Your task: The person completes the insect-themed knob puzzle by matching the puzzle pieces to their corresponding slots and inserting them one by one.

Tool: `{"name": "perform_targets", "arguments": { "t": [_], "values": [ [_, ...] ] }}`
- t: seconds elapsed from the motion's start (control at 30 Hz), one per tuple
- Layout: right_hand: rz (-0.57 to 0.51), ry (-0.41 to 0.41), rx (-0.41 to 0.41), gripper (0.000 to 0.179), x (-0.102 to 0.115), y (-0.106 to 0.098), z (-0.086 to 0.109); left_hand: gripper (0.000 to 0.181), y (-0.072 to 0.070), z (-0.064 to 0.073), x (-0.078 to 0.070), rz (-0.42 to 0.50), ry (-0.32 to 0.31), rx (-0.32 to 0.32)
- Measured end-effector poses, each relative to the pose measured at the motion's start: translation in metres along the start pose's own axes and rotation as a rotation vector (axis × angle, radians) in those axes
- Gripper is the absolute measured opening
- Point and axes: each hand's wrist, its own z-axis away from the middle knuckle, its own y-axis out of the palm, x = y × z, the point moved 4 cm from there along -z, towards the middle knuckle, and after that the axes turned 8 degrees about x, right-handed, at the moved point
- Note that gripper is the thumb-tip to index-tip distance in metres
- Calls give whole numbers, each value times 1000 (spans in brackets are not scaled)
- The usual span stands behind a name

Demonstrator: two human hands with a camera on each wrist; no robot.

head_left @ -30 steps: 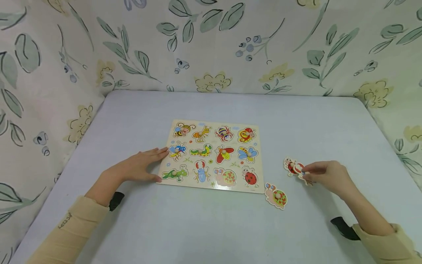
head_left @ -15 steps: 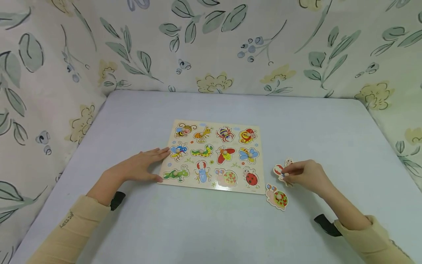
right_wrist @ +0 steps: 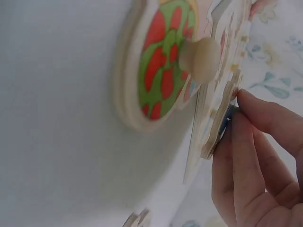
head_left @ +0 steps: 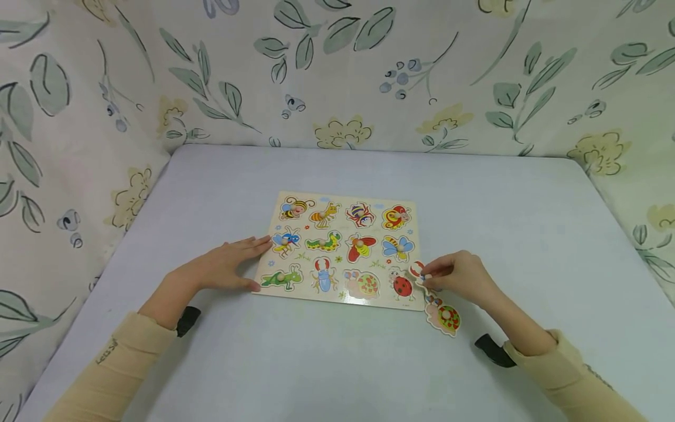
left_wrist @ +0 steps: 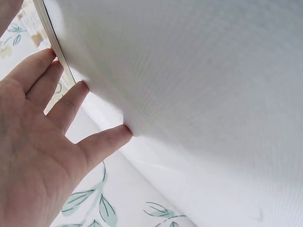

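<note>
A wooden peg puzzle board (head_left: pixel 337 296) with several printed insects lies on the table. My left hand (head_left: pixel 224 266) touches its left edge with spread fingers; in the left wrist view the fingertips (left_wrist: pixel 81 86) meet the board's edge and the tabletop. Over the board's lower right corner, my right hand (head_left: pixel 464 278) pinches a wooden beetle piece (head_left: pixel 416 269) with red horns, tilted in the right wrist view. Below that hand a snail piece (head_left: pixel 443 315) with a round wooden knob (right_wrist: pixel 201 59) rests beside the board's corner. The loose ladybug piece is hidden behind the right hand in the head view.
A white-covered table (head_left: pixel 316 363) carries everything. Floral cloth (head_left: pixel 337 76) hangs along its back and sides. Part of another wooden piece (right_wrist: pixel 136 219) shows at the bottom of the right wrist view.
My right hand has carried the beetle piece leftward, from beside the ladybug piece to the board's lower right corner. The left hand has stayed at the board's left edge.
</note>
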Motion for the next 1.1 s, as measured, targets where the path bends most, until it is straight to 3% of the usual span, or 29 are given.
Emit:
{"name": "perform_targets", "arguments": {
  "t": [0.3,1.1],
  "values": [
    [3,-19,11,11,17,13,-10,92,0,0,0,6,-6,4],
    [-66,-191,99,8,66,57,-39,93,0,0,0,2,14,-3]
  ]
}}
